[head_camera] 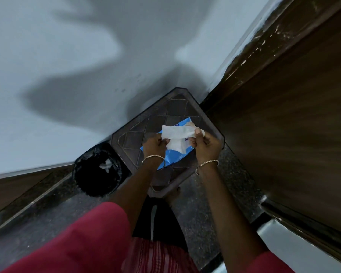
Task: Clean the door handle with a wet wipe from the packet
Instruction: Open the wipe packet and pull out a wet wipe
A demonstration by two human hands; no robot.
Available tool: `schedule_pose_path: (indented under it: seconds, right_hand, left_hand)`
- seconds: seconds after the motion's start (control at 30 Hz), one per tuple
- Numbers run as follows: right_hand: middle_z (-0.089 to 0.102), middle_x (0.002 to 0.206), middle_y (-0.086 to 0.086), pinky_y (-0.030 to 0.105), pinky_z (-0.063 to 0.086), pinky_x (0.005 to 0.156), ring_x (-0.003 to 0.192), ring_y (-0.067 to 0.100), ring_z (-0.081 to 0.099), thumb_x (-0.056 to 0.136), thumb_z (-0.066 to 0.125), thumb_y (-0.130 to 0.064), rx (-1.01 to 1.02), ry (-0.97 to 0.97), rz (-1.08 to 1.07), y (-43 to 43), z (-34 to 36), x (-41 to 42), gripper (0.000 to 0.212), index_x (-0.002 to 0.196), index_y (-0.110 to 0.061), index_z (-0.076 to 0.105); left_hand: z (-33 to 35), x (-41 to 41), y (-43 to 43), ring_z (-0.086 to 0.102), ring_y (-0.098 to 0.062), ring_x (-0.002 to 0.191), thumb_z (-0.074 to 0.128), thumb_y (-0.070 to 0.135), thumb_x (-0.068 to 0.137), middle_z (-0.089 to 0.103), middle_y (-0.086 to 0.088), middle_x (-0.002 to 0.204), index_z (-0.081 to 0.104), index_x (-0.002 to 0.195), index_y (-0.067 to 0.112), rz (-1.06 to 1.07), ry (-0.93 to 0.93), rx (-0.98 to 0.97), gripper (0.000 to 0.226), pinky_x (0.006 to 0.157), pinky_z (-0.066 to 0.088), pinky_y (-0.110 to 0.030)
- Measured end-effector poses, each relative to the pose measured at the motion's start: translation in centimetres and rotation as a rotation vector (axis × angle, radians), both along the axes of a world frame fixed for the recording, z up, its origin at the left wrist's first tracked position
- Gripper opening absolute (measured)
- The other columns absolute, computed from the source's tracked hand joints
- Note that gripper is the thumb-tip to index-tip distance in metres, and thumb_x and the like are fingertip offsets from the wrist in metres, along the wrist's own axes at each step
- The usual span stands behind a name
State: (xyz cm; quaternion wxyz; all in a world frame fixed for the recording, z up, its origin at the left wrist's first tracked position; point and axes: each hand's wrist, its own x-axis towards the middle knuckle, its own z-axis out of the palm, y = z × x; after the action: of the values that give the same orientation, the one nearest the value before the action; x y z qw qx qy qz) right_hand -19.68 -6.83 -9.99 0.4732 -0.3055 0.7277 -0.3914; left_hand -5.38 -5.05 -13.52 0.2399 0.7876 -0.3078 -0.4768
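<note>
Two hands (155,145) (206,146) hold one wipe (177,134) (above one packet (172,154)).

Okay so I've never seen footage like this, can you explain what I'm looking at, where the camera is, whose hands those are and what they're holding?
There is no machine here. The single picture comes from a wide-angle camera worn on a person's head, looking down at their own arms, so the walls look bent. The left hand and right hand together hold a white wet wipe, spreading it open. Below them a blue wipe packet lies on a dark brown stool. Beside the stool stands a black bin with something white inside. The brown door is on the right; its handle is not in view.
</note>
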Motion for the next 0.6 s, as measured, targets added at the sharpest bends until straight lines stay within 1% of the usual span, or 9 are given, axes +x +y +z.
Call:
schedule_pose_path:
  seconds: [0.07, 0.13, 0.2, 0.3, 0.33, 0.4, 0.47, 0.53, 0.6]
  right_hand:
    - [0.073, 0.093, 0.012, 0.027, 0.062, 0.071, 0.077, 0.019, 0.072, 0.096, 0.062, -0.018, -0.005, -0.067, -0.060, 0.0, 0.0, -0.1, 0.028, 0.111, 0.004, 0.070]
    - [0.071, 0.094, 0.012, 0.025, 0.062, 0.068, 0.078, 0.022, 0.072, 0.096, 0.063, -0.014, -0.001, -0.156, -0.125, -0.1, -0.1, -0.3, 0.027, 0.112, 0.007, 0.068]
    - [0.070, 0.096, 0.014, 0.024, 0.062, 0.065, 0.078, 0.023, 0.071, 0.095, 0.063, -0.009, 0.006, -0.203, -0.164, -0.1, -0.1, -0.5, 0.024, 0.111, 0.007, 0.067]
    - [0.071, 0.094, 0.013, 0.022, 0.061, 0.061, 0.072, 0.013, 0.072, 0.094, 0.064, -0.008, -0.002, -0.217, -0.206, -0.3, -0.2, -1.1, 0.017, 0.107, 0.002, 0.069]
    - [0.071, 0.095, 0.013, 0.023, 0.061, 0.061, 0.074, 0.015, 0.072, 0.094, 0.064, -0.009, -0.002, -0.216, -0.216, -0.3, -0.2, -1.3, 0.015, 0.105, -0.001, 0.070]
    - [0.070, 0.098, 0.015, 0.026, 0.061, 0.064, 0.084, 0.024, 0.071, 0.096, 0.062, -0.012, 0.008, -0.228, -0.223, -0.7, -0.1, -1.9, 0.010, 0.102, -0.007, 0.069]
    - [0.068, 0.102, 0.016, 0.026, 0.062, 0.066, 0.092, 0.027, 0.068, 0.097, 0.060, -0.013, 0.030, -0.264, -0.190, -1.0, 0.0, -2.4, 0.010, 0.102, -0.007, 0.066]
    - [0.066, 0.109, 0.018, 0.025, 0.062, 0.069, 0.099, 0.027, 0.066, 0.098, 0.058, -0.011, 0.082, -0.286, -0.108, -1.1, 0.1, -2.5, 0.016, 0.109, -0.001, 0.064]
    - [0.066, 0.115, 0.024, 0.031, 0.061, 0.075, 0.103, 0.030, 0.065, 0.098, 0.058, -0.011, 0.120, -0.267, -0.013, -0.8, -0.1, -2.4, 0.023, 0.113, 0.006, 0.061]
  left_hand:
    - [-0.2, -0.1, -0.1, 0.069, -0.039, 0.091, 0.067, 0.016, 0.089, 0.071, -0.025, 0.102, 0.067, 0.110, -0.003, 0.019, 0.023, 0.006, 0.028, 0.086, 0.056, -0.049]
    - [-0.5, -0.1, -0.3, 0.069, -0.040, 0.094, 0.070, 0.013, 0.087, 0.070, -0.025, 0.107, 0.065, 0.114, -0.003, 0.064, 0.068, 0.031, 0.032, 0.087, 0.055, -0.050]
    - [-0.9, 0.0, -0.4, 0.068, -0.040, 0.096, 0.072, 0.016, 0.085, 0.070, -0.024, 0.107, 0.066, 0.112, -0.002, 0.093, 0.095, 0.075, 0.033, 0.090, 0.055, -0.048]
    - [-1.2, 0.2, -0.2, 0.068, -0.037, 0.093, 0.072, 0.018, 0.085, 0.071, -0.022, 0.093, 0.071, 0.102, 0.000, 0.121, 0.159, 0.101, 0.024, 0.092, 0.054, -0.046]
    - [-1.3, 0.2, -0.1, 0.067, -0.035, 0.088, 0.071, 0.016, 0.086, 0.070, -0.020, 0.086, 0.071, 0.101, -0.001, 0.158, 0.208, 0.092, 0.023, 0.091, 0.055, -0.046]
    - [-1.4, 0.4, 0.1, 0.063, -0.029, 0.080, 0.065, 0.011, 0.090, 0.069, -0.009, 0.073, 0.069, 0.103, -0.006, 0.218, 0.287, 0.094, 0.022, 0.082, 0.055, -0.041]
    - [-1.4, 0.7, 0.0, 0.063, -0.023, 0.079, 0.054, 0.010, 0.096, 0.069, -0.001, 0.073, 0.068, 0.105, -0.005, 0.250, 0.340, 0.110, 0.022, 0.079, 0.053, -0.039]
    - [-0.6, 0.5, -0.1, 0.064, -0.016, 0.074, 0.054, 0.023, 0.098, 0.067, -0.002, 0.078, 0.069, 0.106, 0.004, 0.302, 0.350, 0.083, 0.026, 0.074, 0.054, -0.035]
    - [0.4, 0.1, -0.3, 0.062, -0.012, 0.073, 0.059, 0.040, 0.093, 0.066, 0.000, 0.081, 0.070, 0.101, 0.011, 0.299, 0.308, 0.008, 0.032, 0.069, 0.053, -0.031]
